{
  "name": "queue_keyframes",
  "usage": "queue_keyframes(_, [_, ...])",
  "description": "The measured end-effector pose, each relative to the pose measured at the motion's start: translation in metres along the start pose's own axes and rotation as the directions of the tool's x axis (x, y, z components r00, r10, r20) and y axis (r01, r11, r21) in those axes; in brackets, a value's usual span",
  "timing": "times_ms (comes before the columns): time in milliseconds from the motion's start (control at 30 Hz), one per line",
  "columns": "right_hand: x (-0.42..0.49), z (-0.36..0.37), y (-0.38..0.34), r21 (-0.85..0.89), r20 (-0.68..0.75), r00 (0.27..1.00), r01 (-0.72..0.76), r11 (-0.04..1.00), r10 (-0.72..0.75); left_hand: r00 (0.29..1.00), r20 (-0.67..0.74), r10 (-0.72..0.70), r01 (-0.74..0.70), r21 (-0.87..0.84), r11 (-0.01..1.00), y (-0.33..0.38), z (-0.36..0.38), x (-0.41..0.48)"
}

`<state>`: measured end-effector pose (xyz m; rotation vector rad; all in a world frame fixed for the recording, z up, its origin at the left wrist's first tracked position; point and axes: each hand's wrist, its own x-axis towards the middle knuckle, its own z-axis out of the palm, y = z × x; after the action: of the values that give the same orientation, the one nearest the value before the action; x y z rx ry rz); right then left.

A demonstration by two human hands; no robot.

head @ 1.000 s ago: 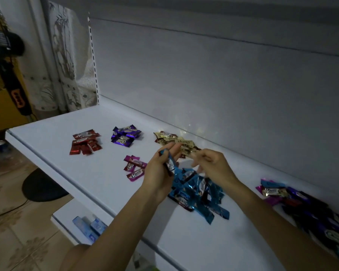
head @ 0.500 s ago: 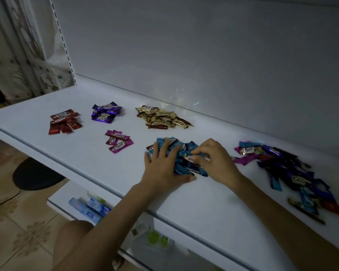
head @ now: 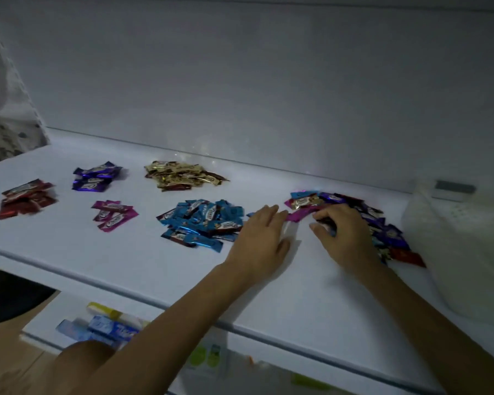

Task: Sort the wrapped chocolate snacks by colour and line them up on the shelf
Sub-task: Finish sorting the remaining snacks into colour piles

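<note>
Left grip is lying flat, fingers pointing forward; right grip is curling its fingers, possibly pinching something.

White logos showed on the magenta wrappers and the blue wrappers, but the lettering was too blurred to read. Same story for the blue boxes on the lower shelf: nothing legible.
</note>
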<state>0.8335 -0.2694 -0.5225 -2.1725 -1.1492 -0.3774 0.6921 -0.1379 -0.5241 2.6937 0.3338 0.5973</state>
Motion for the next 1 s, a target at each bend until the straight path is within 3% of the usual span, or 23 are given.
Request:
queue_keyframes(100, [-0.014,-0.016,0.023,-0.172,0.014,0.996,-0.081,0.982,0.085,0.967,0.144,-0.21,0.183,0.181,0.966,0.019,0.034,0.032])
queue_keyframes(167, [-0.02,-0.023,0.035,-0.22,0.013,0.986,-0.158,0.963,0.165,0.94,0.178,-0.29,0.251,0.213,0.944,0.024,0.048,0.046])
queue_keyframes(267, [-0.025,-0.027,0.048,-0.197,-0.014,0.978,-0.207,0.958,0.208,0.966,0.113,-0.231,0.217,0.125,0.968,0.035,0.066,0.053])
queue_keyframes(400, [-0.025,-0.026,0.053,-0.124,-0.077,0.98,-0.193,0.973,0.185,0.984,0.027,-0.177,0.171,0.149,0.974,0.038,0.069,0.053])
queue_keyframes(533, [-0.024,-0.025,0.055,-0.138,-0.098,0.983,-0.166,0.976,0.153,0.975,0.08,-0.206,0.191,0.161,0.968,0.023,0.051,0.052])
queue_keyframes(733, [-0.025,-0.018,0.055,-0.19,-0.061,0.989,-0.146,0.971,0.137,0.943,0.16,-0.293,0.226,0.342,0.912,0.001,0.022,0.038])
queue_keyframes(800, [-0.027,-0.016,0.054,-0.232,-0.065,0.986,-0.163,0.959,0.152,0.941,0.158,-0.298,0.241,0.302,0.922,-0.001,0.024,0.034])
queue_keyframes(900, [-0.026,-0.015,0.053,-0.297,-0.096,0.963,-0.268,0.916,0.251,0.949,0.207,-0.236,0.217,0.112,0.97,0.013,0.042,0.045])
queue_keyframes(1000, [-0.023,-0.017,0.055,-0.221,-0.066,0.938,-0.346,0.912,0.34,0.979,0.173,-0.104,0.105,0.006,0.994,0.037,0.068,0.066])
